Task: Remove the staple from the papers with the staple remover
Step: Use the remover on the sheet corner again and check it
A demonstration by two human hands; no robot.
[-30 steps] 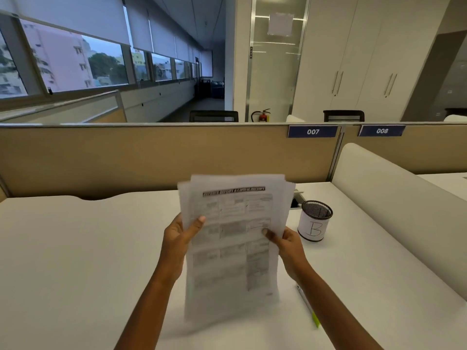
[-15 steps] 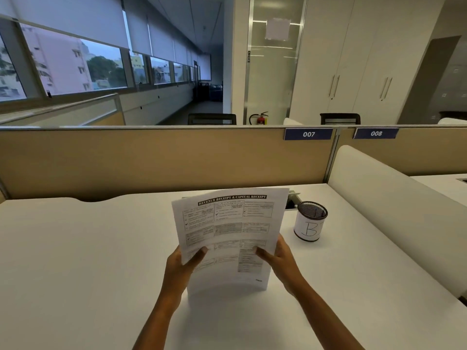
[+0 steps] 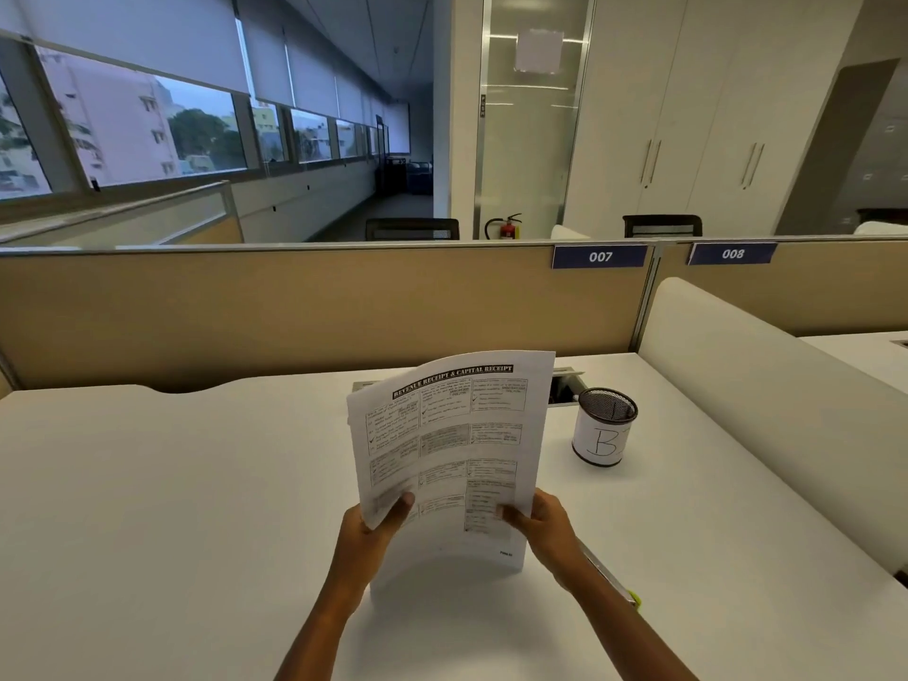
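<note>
While gripped upright in left hand [image 3: 366,535] and right hand [image 3: 540,525], papers [image 3: 449,447] unworked: no staple or remover visible, removal seemingly all ahead.

White desk [image 3: 196,508], mesh pen cup [image 3: 603,427] upright on it.

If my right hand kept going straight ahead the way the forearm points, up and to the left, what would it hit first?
The papers: the right hand already grips their lower right edge, so pushing on would press into the sheets. Beyond them, probably the left hand, though depth is unclear.
</note>
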